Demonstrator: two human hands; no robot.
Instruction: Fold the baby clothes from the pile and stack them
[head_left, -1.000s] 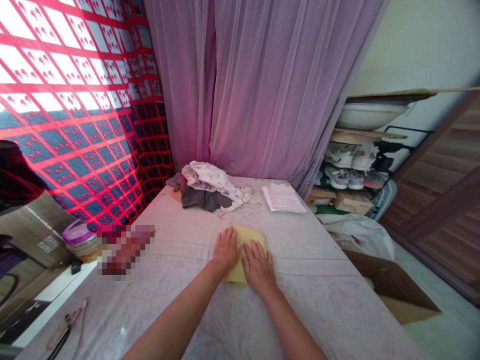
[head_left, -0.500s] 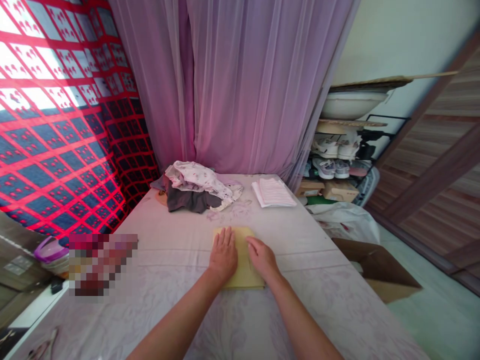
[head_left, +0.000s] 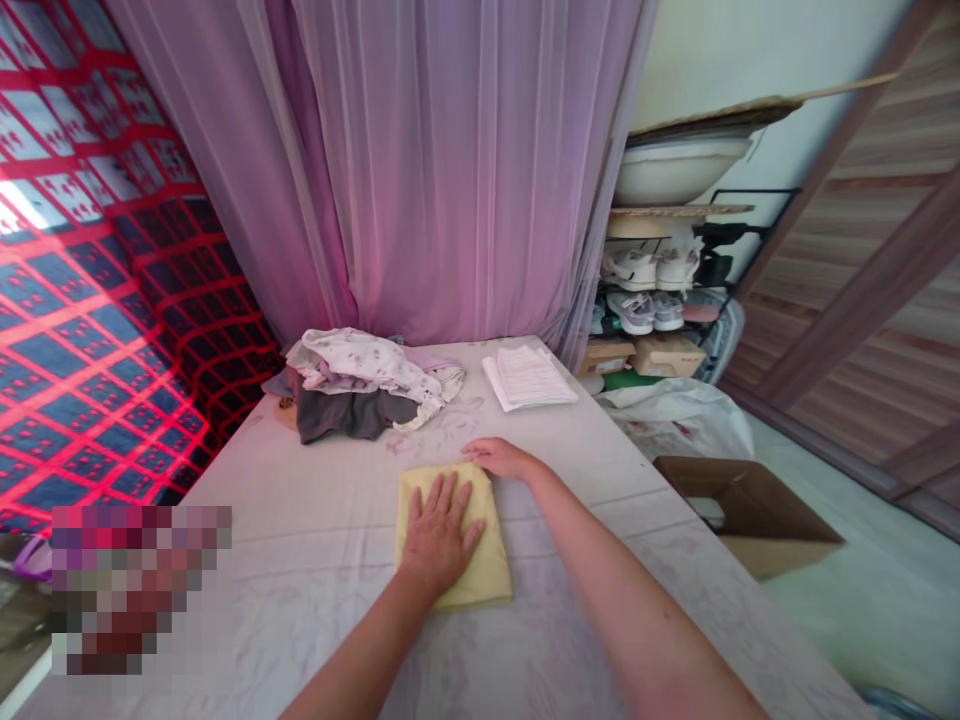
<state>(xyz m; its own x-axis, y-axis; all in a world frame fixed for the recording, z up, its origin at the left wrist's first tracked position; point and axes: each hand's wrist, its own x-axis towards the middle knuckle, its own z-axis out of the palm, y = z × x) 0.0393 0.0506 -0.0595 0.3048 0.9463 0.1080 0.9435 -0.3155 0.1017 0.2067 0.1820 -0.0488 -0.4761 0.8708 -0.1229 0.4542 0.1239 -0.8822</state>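
A folded yellow cloth (head_left: 486, 575) lies flat on the bed in front of me, a neat rectangle. My left hand (head_left: 439, 535) rests on top of it, palm down, with the fingers spread. At the cloth's far right corner is my right hand (head_left: 499, 458), its fingers drawn together on the edge; the fingertips are partly hidden. Farther off, on the right, sits a small stack of folded white and pink cloths (head_left: 531, 378). A loose heap of clothes (head_left: 360, 375), patterned white over dark grey, lies at the far left.
A pale flowered sheet (head_left: 300, 540) covers the bed. Purple curtains (head_left: 450, 180) hang behind it, and a red-and-dark checked curtain (head_left: 150, 290) at the left. Beyond the right edge stand an open cardboard box (head_left: 772, 555), a plastic bag (head_left: 682, 415) and a shoe rack (head_left: 731, 205).
My right hand has moved from the cloth's right side to its far corner. My left hand has spread its fingers over the middle. The view has shifted to the right.
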